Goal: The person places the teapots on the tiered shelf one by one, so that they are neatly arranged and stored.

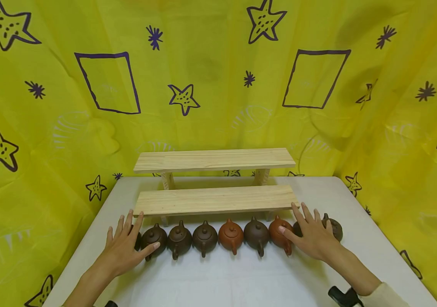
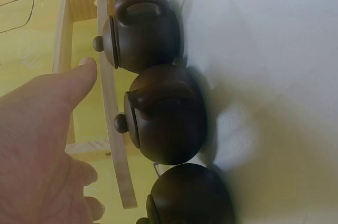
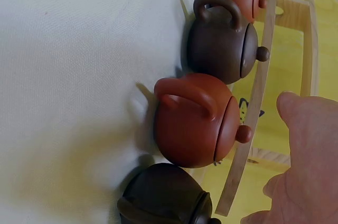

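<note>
A row of several small clay teapots stands on the white table, with dark brown ones such as this dark teapot (image 1: 204,237) and reddish ones such as this red-brown teapot (image 1: 231,235). Over the left end my left hand (image 1: 122,247) is spread, its fingers straight and holding nothing; it partly hides the end teapot. My right hand (image 1: 314,234) is spread likewise over the right end, in front of a dark teapot (image 1: 335,230). In the left wrist view the thumb is apart from a dark teapot (image 2: 166,123). The right wrist view shows a red-brown teapot (image 3: 187,121) beside the hand.
Behind the teapots is a two-step wooden stand, with a lower shelf (image 1: 218,200) and a raised upper shelf (image 1: 214,160). Yellow curtains (image 1: 218,123) with drawn stars enclose the back and sides. White tabletop (image 1: 218,281) extends in front of the row.
</note>
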Demonstrator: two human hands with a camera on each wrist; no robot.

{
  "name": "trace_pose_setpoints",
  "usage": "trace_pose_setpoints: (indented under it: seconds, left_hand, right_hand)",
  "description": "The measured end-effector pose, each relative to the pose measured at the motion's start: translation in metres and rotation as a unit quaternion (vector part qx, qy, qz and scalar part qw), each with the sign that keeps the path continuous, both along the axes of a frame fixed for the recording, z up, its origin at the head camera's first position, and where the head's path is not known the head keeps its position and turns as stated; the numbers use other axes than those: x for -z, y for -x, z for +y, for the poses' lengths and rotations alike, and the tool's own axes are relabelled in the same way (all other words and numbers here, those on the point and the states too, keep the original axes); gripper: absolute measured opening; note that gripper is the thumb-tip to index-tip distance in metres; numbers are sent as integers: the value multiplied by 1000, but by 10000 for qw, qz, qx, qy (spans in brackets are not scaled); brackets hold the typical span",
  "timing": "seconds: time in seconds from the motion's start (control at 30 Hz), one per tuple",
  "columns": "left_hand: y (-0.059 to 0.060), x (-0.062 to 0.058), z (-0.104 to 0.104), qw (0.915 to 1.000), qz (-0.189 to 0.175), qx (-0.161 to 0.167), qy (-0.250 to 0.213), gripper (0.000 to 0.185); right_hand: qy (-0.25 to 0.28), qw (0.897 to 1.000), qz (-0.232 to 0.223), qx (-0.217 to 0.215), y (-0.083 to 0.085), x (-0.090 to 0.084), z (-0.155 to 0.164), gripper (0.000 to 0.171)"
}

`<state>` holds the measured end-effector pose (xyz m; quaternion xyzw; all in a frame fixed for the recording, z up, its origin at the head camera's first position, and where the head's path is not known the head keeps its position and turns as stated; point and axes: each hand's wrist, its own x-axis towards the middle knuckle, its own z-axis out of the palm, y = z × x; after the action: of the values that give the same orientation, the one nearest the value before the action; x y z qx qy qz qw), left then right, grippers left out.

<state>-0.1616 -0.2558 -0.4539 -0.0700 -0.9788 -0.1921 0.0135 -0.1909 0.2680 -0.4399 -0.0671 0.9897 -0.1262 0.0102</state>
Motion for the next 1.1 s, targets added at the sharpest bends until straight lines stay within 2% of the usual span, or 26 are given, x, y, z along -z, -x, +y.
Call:
trace_pose_setpoints:
  seconds: [0.6,0.87,1.1]
  left_hand:
    - [2,-1,-3,10000,-24,11,-76,110]
    - [14,-1,-14,9997,-69,-102,-192,108]
    - [29,3,-26,9990,250,-217,-307,90]
  right_hand:
    - [61,9999,-47,104,0,-1,8,102]
    - [169,9997,8,183,-4,-1,20,99]
    - [412,9985,41,350,-10,2,38,98]
